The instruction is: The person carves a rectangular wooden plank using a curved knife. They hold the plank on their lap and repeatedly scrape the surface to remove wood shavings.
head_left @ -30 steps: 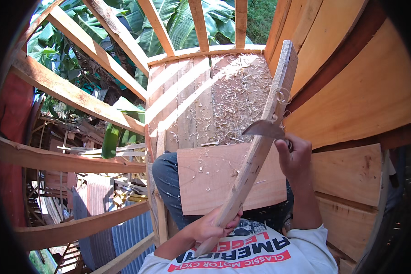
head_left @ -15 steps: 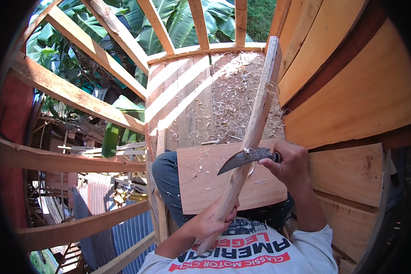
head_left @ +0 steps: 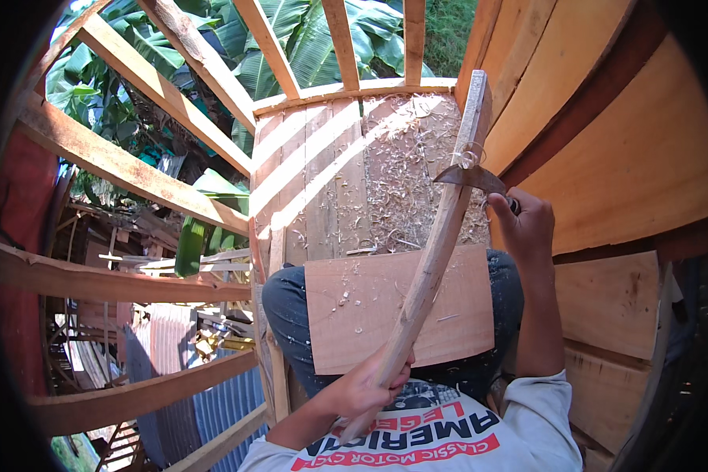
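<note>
A long squared wooden stick (head_left: 436, 252) slants from my lap up to the far right. My left hand (head_left: 367, 383) is wrapped round its lower part, close to my shirt. In my right hand (head_left: 525, 224) is the dark handle of a curved knife (head_left: 470, 178), whose blade lies across the upper part of the stick. Thin curled shavings (head_left: 469, 156) cling to the wood just beyond the blade. Under the stick, a flat wooden board (head_left: 370, 295) rests over my thighs, with a few small chips on it.
Shavings (head_left: 401, 169) are strewn over the plank floor (head_left: 316, 189) ahead. Upright wooden slats (head_left: 165, 263) form a railing on the left and far side, with banana leaves (head_left: 291, 47) beyond. Wide wooden panels (head_left: 621, 149) close off the right. Corrugated metal sheets (head_left: 220, 405) lie outside at lower left.
My right hand has pushed the knife away from me, from the stick's middle to its upper part. The stick has tilted slightly to the right; my left hand keeps its grip.
</note>
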Tool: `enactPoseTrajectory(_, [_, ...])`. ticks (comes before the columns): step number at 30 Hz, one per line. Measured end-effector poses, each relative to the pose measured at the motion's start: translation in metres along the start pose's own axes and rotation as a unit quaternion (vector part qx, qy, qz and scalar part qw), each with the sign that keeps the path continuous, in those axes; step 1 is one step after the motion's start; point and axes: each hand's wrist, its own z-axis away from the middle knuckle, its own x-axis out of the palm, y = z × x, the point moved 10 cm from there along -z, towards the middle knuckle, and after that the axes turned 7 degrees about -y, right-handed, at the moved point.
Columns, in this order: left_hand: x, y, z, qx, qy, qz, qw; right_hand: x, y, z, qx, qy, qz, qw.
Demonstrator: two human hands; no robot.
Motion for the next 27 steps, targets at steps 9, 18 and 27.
enactPoseTrajectory(9, [-0.021, 0.014, 0.01, 0.008, 0.032, -0.024, 0.999, 0.027, -0.076, 0.037, -0.152, -0.047, -0.081, 0.984])
enactPoseTrajectory(18, [-0.002, 0.023, 0.018, -0.022, -0.028, -0.107, 0.994, -0.04, -0.021, 0.01, -0.057, 0.078, -0.096, 0.991])
enactPoseTrajectory(27, [-0.021, 0.038, -0.009, -0.023, -0.039, -0.116, 0.992, -0.012, -0.017, 0.02, -0.012, 0.0, -0.115, 0.993])
